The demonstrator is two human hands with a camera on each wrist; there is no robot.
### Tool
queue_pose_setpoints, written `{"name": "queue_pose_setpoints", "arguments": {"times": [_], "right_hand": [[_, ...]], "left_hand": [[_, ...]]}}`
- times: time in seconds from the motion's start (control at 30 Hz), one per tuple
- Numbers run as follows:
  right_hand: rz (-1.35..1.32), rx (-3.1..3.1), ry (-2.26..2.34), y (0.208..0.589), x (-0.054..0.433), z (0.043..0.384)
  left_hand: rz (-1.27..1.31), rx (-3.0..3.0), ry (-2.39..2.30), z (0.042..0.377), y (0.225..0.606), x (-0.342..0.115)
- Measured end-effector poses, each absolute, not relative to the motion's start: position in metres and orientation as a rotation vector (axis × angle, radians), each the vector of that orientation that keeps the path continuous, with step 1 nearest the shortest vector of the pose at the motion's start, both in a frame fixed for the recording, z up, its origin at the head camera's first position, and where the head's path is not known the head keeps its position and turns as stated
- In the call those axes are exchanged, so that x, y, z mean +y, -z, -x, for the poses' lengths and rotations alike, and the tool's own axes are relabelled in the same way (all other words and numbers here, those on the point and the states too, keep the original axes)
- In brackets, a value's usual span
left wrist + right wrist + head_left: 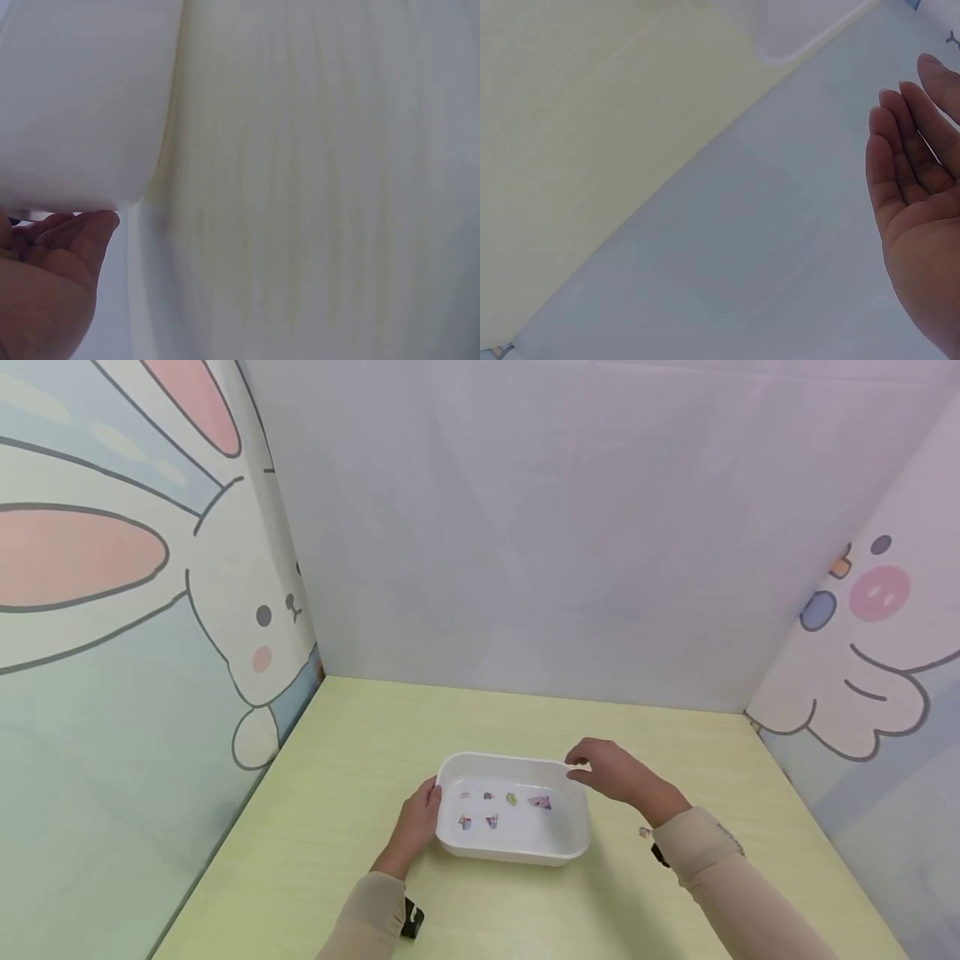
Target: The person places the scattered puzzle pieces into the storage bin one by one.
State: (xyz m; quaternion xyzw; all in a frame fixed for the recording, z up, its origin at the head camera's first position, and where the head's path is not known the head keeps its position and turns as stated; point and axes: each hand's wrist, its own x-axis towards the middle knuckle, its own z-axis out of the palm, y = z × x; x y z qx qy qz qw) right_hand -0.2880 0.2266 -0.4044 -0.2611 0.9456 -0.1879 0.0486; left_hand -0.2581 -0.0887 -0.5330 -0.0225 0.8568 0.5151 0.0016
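A white plastic basin, shallow with rounded corners, sits on the table. On its floor lie several small colourful flat pieces, like stickers, among them a pinkish one and a green one. My left hand grips the basin's left end at the rim; the left wrist view shows its fingers against the outer wall. Over the back right corner hovers my right hand, thumb and fingers apart with nothing visible between them. In the right wrist view its fingers are lightly bent and the palm shows.
Another small colourful piece lies on the pale yellow-green table, right of the basin and beside my right forearm. A plain grey-white curtain hangs behind the table. Cartoon-printed panels stand at both sides.
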Motion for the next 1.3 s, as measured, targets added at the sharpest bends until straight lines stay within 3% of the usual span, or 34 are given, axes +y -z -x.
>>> {"name": "queue_pose_setpoints", "arguments": {"times": [0.5, 1.3], "right_hand": [[0.667, 2.913, 0.664, 0.428, 0.282, 0.275], [0.529, 2.887, 0.579, 0.475, 0.331, 0.26]], "left_hand": [[0.07, 2.689, -1.6, 0.257, 0.533, -0.09], [0.079, 2.684, -1.619, 0.258, 0.531, -0.089]]}}
